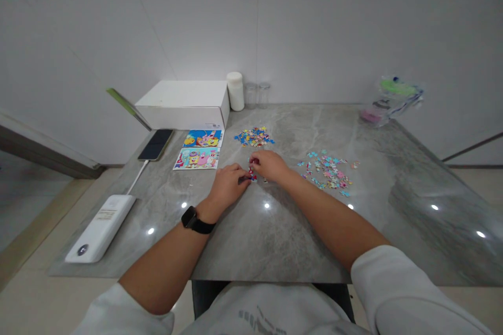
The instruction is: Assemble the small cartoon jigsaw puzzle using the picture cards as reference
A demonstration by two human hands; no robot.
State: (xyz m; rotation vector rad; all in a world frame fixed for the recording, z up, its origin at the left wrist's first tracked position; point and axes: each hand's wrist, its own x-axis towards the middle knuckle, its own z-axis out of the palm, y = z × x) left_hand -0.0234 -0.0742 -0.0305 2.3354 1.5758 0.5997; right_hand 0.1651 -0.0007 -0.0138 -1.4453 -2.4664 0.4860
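Several small red, white and purple jigsaw pieces (253, 177) lie together on the grey marbled table, right between my hands. My left hand (228, 187), with a black watch on its wrist, has its fingers closed at the left edge of these pieces. From the right, my right hand (271, 166) comes in with thumb and fingers pinched on a jigsaw piece at their upper end; the fingers partly hide it. A loose heap of pastel pieces (332, 174) is spread to the right. Farther back lies a blue and yellow heap (254, 136).
Two cartoon picture cards (196, 158) lie left of my hands, beside a phone (156, 144) cabled to a white power bank (101, 227). Behind stand a white box (181, 115), a white bottle (236, 92) and two glasses (263, 95). A plastic bag (393, 100) sits back right.
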